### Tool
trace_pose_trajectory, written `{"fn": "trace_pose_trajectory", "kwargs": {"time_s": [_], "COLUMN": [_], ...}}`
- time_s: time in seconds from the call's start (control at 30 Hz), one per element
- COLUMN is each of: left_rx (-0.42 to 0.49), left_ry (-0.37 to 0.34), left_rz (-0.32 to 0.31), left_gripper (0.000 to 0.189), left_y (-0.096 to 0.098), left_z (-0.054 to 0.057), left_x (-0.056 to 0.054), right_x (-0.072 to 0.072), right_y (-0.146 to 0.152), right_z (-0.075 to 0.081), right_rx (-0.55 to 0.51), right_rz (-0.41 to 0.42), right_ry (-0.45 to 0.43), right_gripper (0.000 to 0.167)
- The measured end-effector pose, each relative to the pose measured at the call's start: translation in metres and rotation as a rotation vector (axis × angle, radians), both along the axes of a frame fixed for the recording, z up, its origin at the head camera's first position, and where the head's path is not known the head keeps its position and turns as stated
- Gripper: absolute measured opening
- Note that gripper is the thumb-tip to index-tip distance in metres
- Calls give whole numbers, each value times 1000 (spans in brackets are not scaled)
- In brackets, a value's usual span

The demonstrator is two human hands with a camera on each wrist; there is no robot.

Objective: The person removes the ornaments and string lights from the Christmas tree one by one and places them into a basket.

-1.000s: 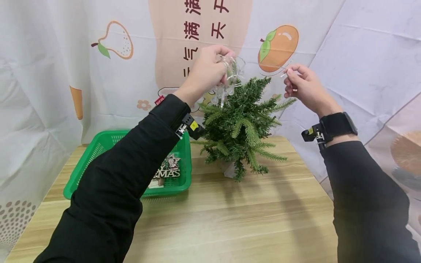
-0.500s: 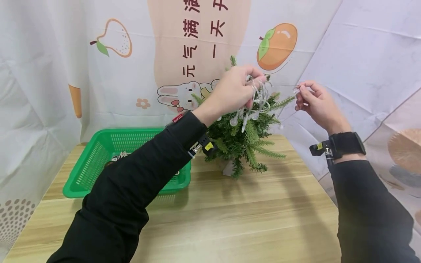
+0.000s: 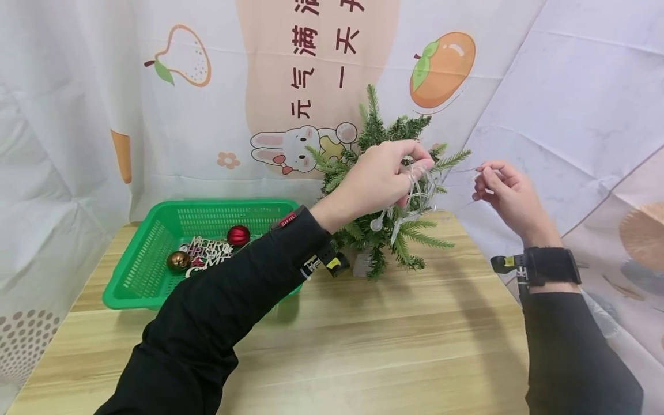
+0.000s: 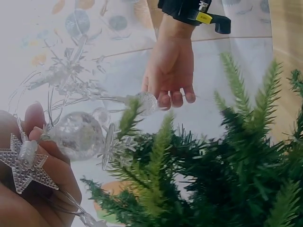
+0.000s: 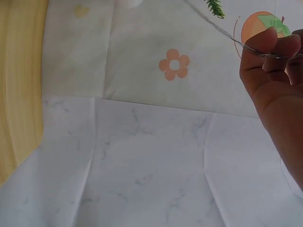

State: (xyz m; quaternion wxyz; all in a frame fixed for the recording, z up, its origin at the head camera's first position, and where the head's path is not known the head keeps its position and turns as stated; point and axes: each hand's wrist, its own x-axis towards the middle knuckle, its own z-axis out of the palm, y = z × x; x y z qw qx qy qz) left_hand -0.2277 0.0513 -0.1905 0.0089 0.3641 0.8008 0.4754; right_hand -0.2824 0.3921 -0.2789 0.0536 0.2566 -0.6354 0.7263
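Observation:
A bundle of clear string lights [image 3: 422,193] hangs from my left hand [image 3: 381,176], which grips it in front of a small artificial Christmas tree [image 3: 373,129]. In the left wrist view the bundle shows a clear star [image 4: 29,163], a round bulb [image 4: 78,136] and snowflake-like pieces. My right hand [image 3: 505,193], to the right of the tree, pinches the thin wire [image 5: 258,53] between thumb and fingers. That wire runs out toward the tree side. The tree's pale base [image 3: 362,264] stands on the table, with the left hand overlapping the branches in the head view.
A green basket [image 3: 129,288] stands at the left behind my left sleeve. In it lie a red ball [image 3: 238,235], a brown-gold ball [image 3: 178,261] and wooden Christmas word signs [image 3: 210,249]. A printed curtain [image 3: 207,127] hangs behind the wooden table [image 3: 373,346].
Both hands have come down, the left also moving right across the front of the tree with the string lights. The tree's top and more of the basket now show.

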Motion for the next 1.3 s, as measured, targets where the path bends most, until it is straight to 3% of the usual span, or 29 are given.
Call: {"fn": "trace_pose_trajectory", "kwargs": {"time_s": [0.3,0.37,0.53,0.6,0.8,0.97,1.1,1.2,1.3], "left_rx": [58,75,176,222,306,389,482,540,573], "left_ry": [-54,-71,-116,-117,-99,-140,-112,-88,-91], "left_rz": [-11,-3,13,18,15,46,95,132,158], "left_gripper": [25,26,27,27,22,22,21,21,22], "left_y": [-8,-15,-34,-43,-61,-75,-92,-104,-115], "left_z": [-26,-32,-48,-55,-73,-87,-97,-105,-113], "left_x": [6,8,13,13,15,16,19,23,29], "right_x": [25,32,51,59,79,88,89,88,90], "right_y": [0,-2,-7,-8,-11,-12,-12,-12,-11], "right_z": [-29,-34,-46,-52,-68,-74,-77,-78,-78], "right_rx": [24,83,349,382,264,361,418,396,362], "right_rz": [-24,-61,-198,-212,-156,-113,-66,-12,97], "right_ry": [45,46,70,73,86,94,99,114,151], "right_gripper": [15,16,14,14,18,21,22,24,31]}}
